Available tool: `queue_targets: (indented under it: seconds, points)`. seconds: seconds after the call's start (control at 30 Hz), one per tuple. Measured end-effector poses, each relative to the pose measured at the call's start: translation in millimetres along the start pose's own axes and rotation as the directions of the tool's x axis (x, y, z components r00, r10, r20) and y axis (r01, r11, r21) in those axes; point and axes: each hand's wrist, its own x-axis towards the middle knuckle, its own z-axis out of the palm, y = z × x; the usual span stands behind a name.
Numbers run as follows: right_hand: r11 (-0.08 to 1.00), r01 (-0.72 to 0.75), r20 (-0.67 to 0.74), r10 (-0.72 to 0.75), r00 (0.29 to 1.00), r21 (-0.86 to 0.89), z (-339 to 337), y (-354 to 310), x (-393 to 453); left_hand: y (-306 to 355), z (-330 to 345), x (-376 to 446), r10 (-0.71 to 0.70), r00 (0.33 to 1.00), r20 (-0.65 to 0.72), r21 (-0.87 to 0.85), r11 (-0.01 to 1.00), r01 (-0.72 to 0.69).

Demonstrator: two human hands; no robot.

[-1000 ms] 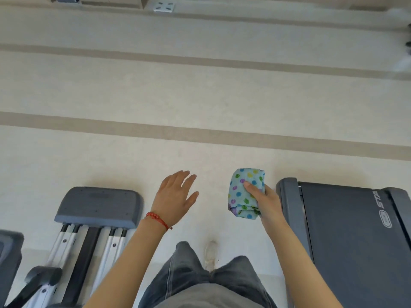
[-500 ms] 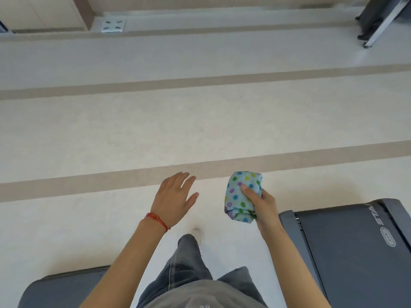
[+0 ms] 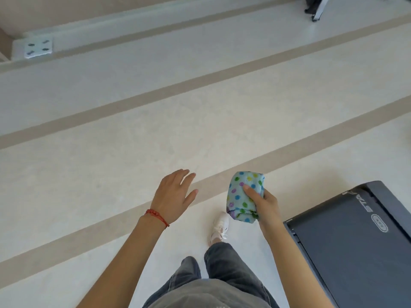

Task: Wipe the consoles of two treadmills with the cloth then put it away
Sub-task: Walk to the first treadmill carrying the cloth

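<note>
My right hand (image 3: 264, 204) grips a bunched light-blue cloth with coloured dots (image 3: 243, 196), thumb across its front, held in the air over the floor. My left hand (image 3: 174, 194), with a red string at the wrist, hovers to the left with fingers spread and holds nothing. The rear deck and belt of a dark grey treadmill (image 3: 360, 245) lie at the lower right, just right of my right forearm. No console is in view.
Pale floor with tan stripes (image 3: 200, 85) runs diagonally ahead. A white floor socket plate (image 3: 38, 47) sits far left by the wall. The base of another machine (image 3: 314, 7) shows at the top right. My white shoe (image 3: 220, 227) steps forward below the cloth.
The view has swung left and forward as I walk. The grey machine at the lower left has dropped out of view and the treadmill has slid to the right. Both hands keep their pose.
</note>
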Motion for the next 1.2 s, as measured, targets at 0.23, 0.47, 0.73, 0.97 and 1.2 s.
queue_targets:
  seconds: [0.23, 0.47, 0.73, 0.97, 1.2]
  points:
    - [0.996, 0.001, -0.129, 0.011, 0.992, 0.088, -39.4, -66.3, 88.7, 24.9, 24.9, 149.7, 0.232, 0.972, 0.043, 0.001, 0.973, -0.232]
    - [0.972, 0.007, -0.318, 0.07, 0.946, 0.234, -94.3, -102.9, 134.2, 69.7, 49.0, 275.0, 0.452, 0.883, 0.131, -0.071, 0.892, -0.446]
    - [0.915, 0.08, -0.551, 0.167, 0.818, 0.395, -148.2, -138.3, 194.5, 133.1, 78.1, 428.8, 0.709, 0.693, 0.13, -0.161, 0.704, -0.691]
    - [0.824, 0.188, -0.673, 0.28, 0.685, 0.535, -182.6, -173.4, 242.5, 195.9, 98.6, 545.8, 0.878, 0.45, 0.163, -0.216, 0.477, -0.852]
    - [0.754, 0.291, -0.741, 0.361, 0.566, 0.589, -229.8, -186.4, 258.9, 286.2, 128.7, 595.9, 0.953, 0.247, 0.174, -0.297, 0.29, -0.91]
